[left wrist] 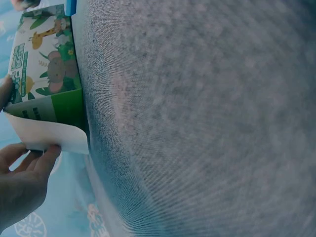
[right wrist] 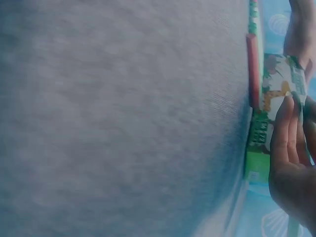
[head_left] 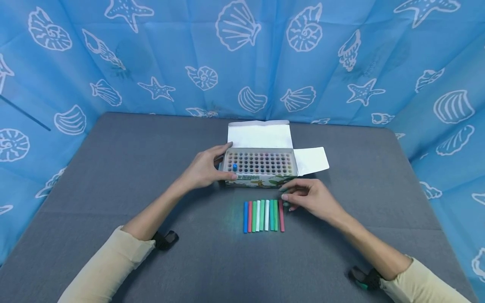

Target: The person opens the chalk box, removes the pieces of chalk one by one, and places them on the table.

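A printed cardboard chalk box (head_left: 250, 182) stands with its lid laid back, showing a tray of round holes with coloured ends inside. One blue chalk stick (head_left: 235, 167) rises above the others at the tray's left. My left hand (head_left: 202, 168) grips the box's left end, thumb along the front and fingers behind; in the left wrist view the fingers lie at a white side flap (left wrist: 49, 136). Before the box lies a row of blue, red, green and white chalk sticks. Near the top of the rightmost red chalk stick (head_left: 281, 219) hovers my right hand (head_left: 312, 198), fingers loosely bent, nothing visible between them.
The box's white lid (head_left: 260, 134) leans back behind it, and another white flap (head_left: 312, 160) sticks out to the right. A grey cloth (head_left: 159, 147) covers the table. Blue curtains (head_left: 265, 63) with shell prints hang along the back and sides.
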`<state>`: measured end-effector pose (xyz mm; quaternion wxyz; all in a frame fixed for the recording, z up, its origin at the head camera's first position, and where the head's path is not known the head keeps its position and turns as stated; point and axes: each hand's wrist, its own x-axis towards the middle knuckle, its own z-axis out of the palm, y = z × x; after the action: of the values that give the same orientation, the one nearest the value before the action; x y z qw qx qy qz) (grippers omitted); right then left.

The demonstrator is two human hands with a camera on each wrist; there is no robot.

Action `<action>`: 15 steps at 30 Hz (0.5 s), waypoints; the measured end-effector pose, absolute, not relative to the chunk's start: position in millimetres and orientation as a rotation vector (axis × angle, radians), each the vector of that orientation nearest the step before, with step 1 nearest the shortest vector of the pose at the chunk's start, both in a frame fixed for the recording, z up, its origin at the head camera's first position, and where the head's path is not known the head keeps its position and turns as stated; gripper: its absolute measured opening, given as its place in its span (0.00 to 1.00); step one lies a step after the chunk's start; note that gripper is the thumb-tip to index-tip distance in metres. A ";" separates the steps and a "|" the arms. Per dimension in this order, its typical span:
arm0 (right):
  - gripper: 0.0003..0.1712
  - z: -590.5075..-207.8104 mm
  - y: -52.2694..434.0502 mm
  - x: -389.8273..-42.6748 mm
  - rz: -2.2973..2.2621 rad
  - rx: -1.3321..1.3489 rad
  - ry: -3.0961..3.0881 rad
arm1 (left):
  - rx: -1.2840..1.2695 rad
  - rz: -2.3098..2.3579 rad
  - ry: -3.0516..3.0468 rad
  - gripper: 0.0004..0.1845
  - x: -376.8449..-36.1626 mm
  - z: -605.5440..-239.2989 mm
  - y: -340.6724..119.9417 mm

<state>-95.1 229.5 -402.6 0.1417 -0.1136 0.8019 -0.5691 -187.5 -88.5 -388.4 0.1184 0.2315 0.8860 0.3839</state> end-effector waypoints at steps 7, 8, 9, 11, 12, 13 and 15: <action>0.12 -394.4 226.9 -98.9 -1.657 -0.401 2.367 | 0.675 1.142 2.584 0.51 -187.1 -389.4 -89.2; 0.12 -392.7 225.6 -99.5 -1.656 -0.412 2.372 | 0.674 1.139 2.585 0.51 -187.1 -389.5 -89.3; 0.12 -391.0 224.2 -100.3 -1.659 -0.423 2.376 | 0.674 1.140 2.584 0.51 -187.2 -389.6 -89.2; 0.12 -387.1 220.9 -102.2 -1.667 -0.447 2.381 | 0.672 1.147 2.580 0.51 -187.4 -389.8 -88.8; 0.12 -384.9 219.1 -103.3 -1.669 -0.458 2.380 | 0.673 1.149 2.579 0.52 -187.5 -389.9 -88.7; 0.12 -382.9 217.4 -104.6 -1.672 -0.469 2.381 | 0.673 1.149 2.580 0.52 -187.7 -390.1 -88.6; 0.12 -378.4 213.9 -107.2 -1.677 -0.492 2.385 | 0.672 1.146 2.583 0.52 -187.8 -390.4 -88.2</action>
<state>-107.2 213.9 -378.4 0.0924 -0.1657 0.8031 -0.5648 -187.8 -88.2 -390.4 0.1182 0.2297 0.8830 0.3919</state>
